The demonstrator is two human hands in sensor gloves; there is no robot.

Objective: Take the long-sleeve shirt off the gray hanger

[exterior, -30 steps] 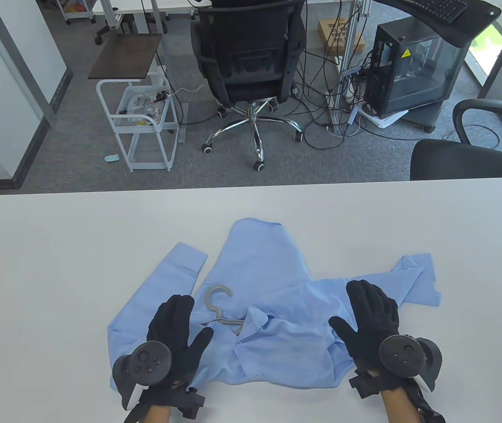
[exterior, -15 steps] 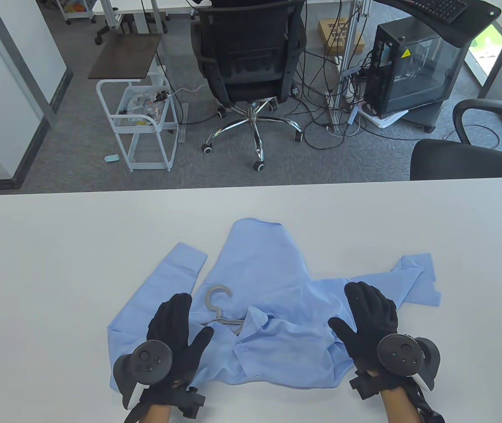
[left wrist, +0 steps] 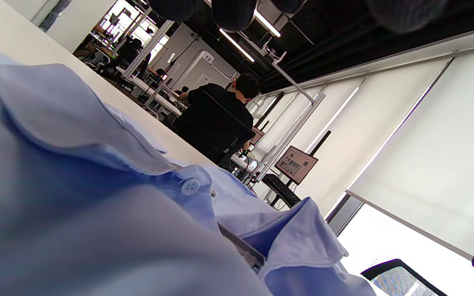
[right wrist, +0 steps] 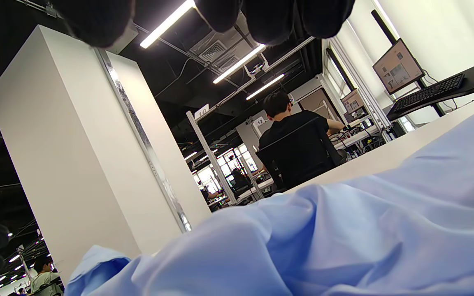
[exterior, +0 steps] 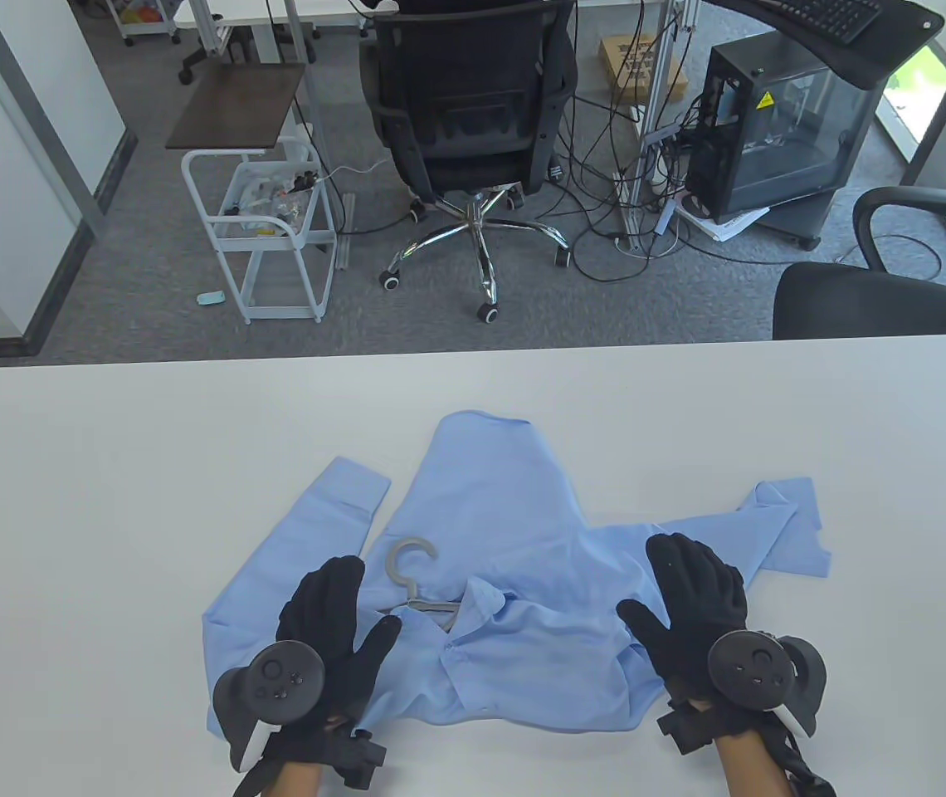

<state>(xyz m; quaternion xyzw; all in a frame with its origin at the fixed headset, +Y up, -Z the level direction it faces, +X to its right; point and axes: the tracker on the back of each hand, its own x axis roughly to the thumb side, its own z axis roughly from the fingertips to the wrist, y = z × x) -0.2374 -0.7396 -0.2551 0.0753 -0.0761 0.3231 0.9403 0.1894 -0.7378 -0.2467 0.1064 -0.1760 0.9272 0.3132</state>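
Note:
A light blue long-sleeve shirt (exterior: pixel 506 573) lies spread on the white table (exterior: pixel 108 465). A gray hanger (exterior: pixel 408 573) sits in its collar, hook pointing away from me, one arm showing at the collar. My left hand (exterior: pixel 332 623) lies flat and open on the shirt just left of the hanger. My right hand (exterior: pixel 693 602) lies flat and open on the shirt's right side. In the left wrist view the collar and a button (left wrist: pixel 190 187) fill the lower frame, with a bit of hanger (left wrist: pixel 241 248) under the collar. In the right wrist view the blue cloth (right wrist: pixel 344 242) lies below my fingertips (right wrist: pixel 261 16).
Beyond the table's far edge stand a black office chair (exterior: pixel 473 116), a white wire cart (exterior: pixel 270 224) and a computer case (exterior: pixel 788 133). Another black chair (exterior: pixel 888 290) stands at the far right corner.
My right hand has drifted very slightly to the left on the shirt. The left hand, shirt and hanger have not moved.

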